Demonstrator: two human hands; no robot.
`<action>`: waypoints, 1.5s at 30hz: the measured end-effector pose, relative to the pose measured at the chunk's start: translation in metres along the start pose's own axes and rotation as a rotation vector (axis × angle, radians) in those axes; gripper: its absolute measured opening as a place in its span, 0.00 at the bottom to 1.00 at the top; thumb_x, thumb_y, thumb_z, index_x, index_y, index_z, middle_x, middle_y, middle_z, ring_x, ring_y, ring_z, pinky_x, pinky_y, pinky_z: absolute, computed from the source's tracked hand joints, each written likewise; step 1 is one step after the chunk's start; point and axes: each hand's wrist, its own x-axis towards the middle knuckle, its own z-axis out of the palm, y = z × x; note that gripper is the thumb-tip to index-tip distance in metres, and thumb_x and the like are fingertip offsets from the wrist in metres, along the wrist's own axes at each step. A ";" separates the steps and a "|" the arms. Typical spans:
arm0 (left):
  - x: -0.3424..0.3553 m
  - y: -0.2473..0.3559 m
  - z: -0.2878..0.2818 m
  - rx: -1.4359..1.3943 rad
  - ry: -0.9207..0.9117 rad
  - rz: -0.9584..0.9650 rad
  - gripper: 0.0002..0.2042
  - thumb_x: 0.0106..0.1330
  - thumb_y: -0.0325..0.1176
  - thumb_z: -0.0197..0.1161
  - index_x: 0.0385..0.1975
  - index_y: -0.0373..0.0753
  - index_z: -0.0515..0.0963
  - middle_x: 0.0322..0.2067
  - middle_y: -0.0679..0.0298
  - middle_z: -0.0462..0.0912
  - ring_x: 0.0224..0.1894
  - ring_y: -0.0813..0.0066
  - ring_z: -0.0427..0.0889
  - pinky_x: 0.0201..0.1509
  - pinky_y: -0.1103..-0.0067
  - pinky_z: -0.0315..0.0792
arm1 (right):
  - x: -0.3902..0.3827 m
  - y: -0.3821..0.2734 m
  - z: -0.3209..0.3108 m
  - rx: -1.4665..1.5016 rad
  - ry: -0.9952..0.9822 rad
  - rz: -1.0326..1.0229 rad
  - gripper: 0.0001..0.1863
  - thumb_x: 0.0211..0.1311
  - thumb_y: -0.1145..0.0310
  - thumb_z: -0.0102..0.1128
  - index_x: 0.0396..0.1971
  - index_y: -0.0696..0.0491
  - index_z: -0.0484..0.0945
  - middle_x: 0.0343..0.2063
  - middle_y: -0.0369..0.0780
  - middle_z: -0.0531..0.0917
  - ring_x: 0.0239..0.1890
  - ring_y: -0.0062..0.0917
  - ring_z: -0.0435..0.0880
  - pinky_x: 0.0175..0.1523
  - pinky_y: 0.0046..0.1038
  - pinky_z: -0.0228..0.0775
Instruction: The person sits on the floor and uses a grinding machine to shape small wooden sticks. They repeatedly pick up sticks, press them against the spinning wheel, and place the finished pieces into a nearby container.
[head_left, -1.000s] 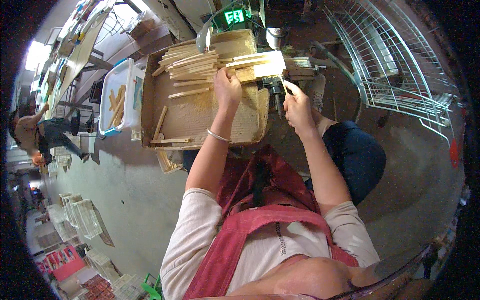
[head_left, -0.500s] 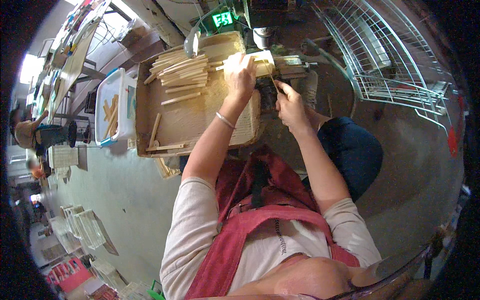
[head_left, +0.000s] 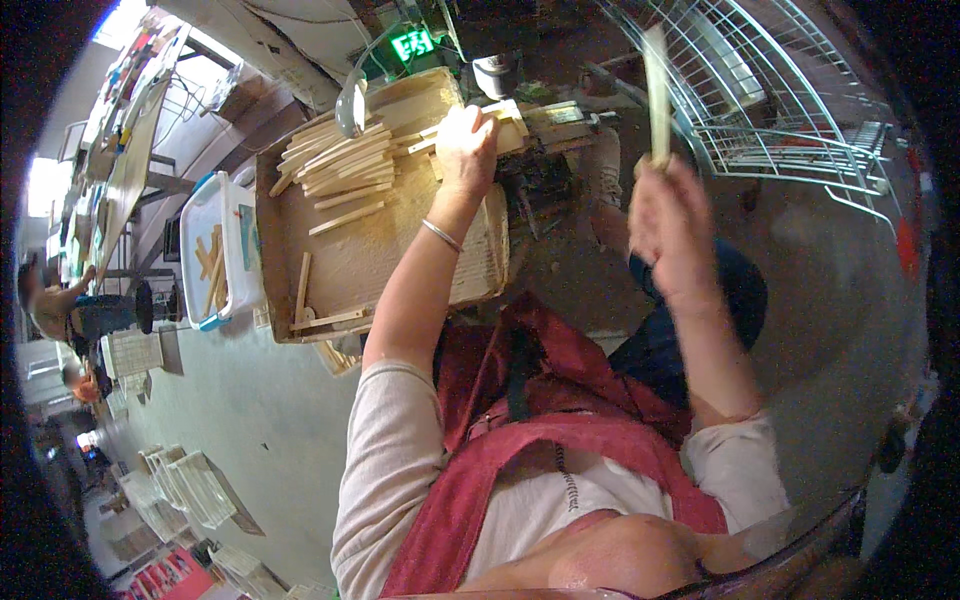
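My left hand (head_left: 464, 150) is at the back right of a worn, shallow tan tray (head_left: 340, 255), fingers curled over pale wood pieces (head_left: 508, 118) at a small bench fixture (head_left: 555, 125); their exact grip is hidden. A dark metal mechanism (head_left: 540, 185) sits below that fixture. Several loose pale wooden strips (head_left: 335, 165) lie to the left of this hand in the tray. My right hand (head_left: 670, 220), blurred by motion, is off the tray's right side, closed round a thin pale stick (head_left: 656, 90) held upright in the picture. A grey lamp (head_left: 352, 105) hangs above the strips.
A white plastic bin (head_left: 225, 290) with wood pieces is left of the tray. A wire basket (head_left: 770, 150) fills the upper right. A white bucket (head_left: 490, 75) stands behind the fixture. Co-workers (head_left: 60, 310) are at a long table (head_left: 150, 120). Stacked white racks (head_left: 195, 485) sit lower left.
My right hand has swung away from the fixture to the right, carrying the stick up and clear. My left hand moved right onto the pieces at the fixture. The view shifted slightly.
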 end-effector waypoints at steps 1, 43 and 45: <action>0.002 0.001 -0.001 -0.030 0.031 0.012 0.07 0.48 0.26 0.65 0.21 0.41 0.72 0.24 0.60 0.71 0.30 0.57 0.73 0.31 0.65 0.69 | 0.013 -0.017 -0.008 -0.081 0.016 -0.108 0.16 0.69 0.55 0.61 0.24 0.44 0.68 0.13 0.24 0.66 0.10 0.09 0.59 0.13 0.16 0.47; 0.010 0.013 0.005 0.024 -0.002 -0.044 0.06 0.49 0.25 0.63 0.21 0.42 0.72 0.24 0.62 0.69 0.30 0.60 0.73 0.35 0.67 0.64 | 0.105 -0.126 0.000 -0.370 0.128 -0.593 0.12 0.69 0.68 0.54 0.26 0.59 0.73 0.15 0.29 0.66 0.15 0.15 0.66 0.21 0.24 0.58; 0.008 0.011 0.006 0.044 -0.013 -0.049 0.06 0.50 0.26 0.63 0.21 0.42 0.72 0.24 0.62 0.69 0.30 0.60 0.73 0.35 0.67 0.65 | 0.102 -0.123 0.003 -0.335 0.139 -0.572 0.13 0.69 0.68 0.53 0.24 0.58 0.72 0.14 0.29 0.66 0.15 0.15 0.65 0.21 0.25 0.57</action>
